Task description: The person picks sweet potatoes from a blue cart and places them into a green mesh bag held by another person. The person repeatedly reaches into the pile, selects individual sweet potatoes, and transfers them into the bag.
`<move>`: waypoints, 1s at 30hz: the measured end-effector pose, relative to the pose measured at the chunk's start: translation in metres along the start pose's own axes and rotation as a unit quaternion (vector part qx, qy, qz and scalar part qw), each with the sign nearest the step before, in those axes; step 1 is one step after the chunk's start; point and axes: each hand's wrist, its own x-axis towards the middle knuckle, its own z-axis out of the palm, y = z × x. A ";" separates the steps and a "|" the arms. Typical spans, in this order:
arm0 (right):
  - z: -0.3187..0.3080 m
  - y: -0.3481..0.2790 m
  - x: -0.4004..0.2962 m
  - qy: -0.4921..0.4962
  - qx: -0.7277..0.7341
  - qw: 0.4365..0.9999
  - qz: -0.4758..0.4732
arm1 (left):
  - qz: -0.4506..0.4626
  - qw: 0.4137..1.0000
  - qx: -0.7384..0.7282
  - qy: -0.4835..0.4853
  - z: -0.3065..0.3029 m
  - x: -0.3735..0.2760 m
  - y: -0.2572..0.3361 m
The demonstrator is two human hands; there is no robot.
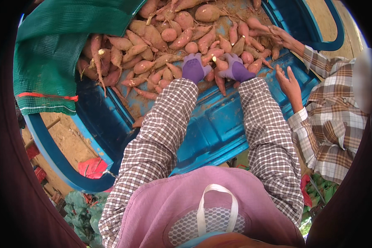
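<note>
Sweet potatoes (148,66) with soil on them lie heaped in the blue bed of a cart or truck. My left hand (194,67), in a purple work glove, rests palm down at the near edge of the heap, fingers spread over the roots; whether it grips one cannot be told. Close to its right, my right hand (235,67), in the same kind of glove, has its fingers bent around a sweet potato (221,64) with a pale broken tip. Another sweet potato (219,82) hangs over the edge just below, between my hands.
A co-worker's hand (286,83) is held open at the right; the other hand (277,36) touches a sweet potato. Green mesh sacking (49,55) drapes over the left side. The blue metal side panel (214,121) lies beneath my forearms. Filled green mesh bags (83,214) stand at lower left.
</note>
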 end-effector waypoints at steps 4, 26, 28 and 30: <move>0.021 -0.004 0.020 -0.017 -0.027 0.999 0.002 | -0.140 0.962 -0.225 0.072 0.066 -0.026 -0.023; 0.085 -0.084 -0.131 0.002 0.495 0.868 -0.041 | -0.088 0.296 -0.924 -0.224 0.030 -0.173 -0.036; 0.094 -0.109 -0.172 0.076 0.432 0.892 -0.114 | -0.077 0.335 -0.911 -0.226 -0.009 -0.216 -0.032; 0.115 -0.144 -0.215 0.141 0.437 0.874 -0.161 | -0.109 0.505 -0.853 -0.069 -0.064 -0.278 -0.003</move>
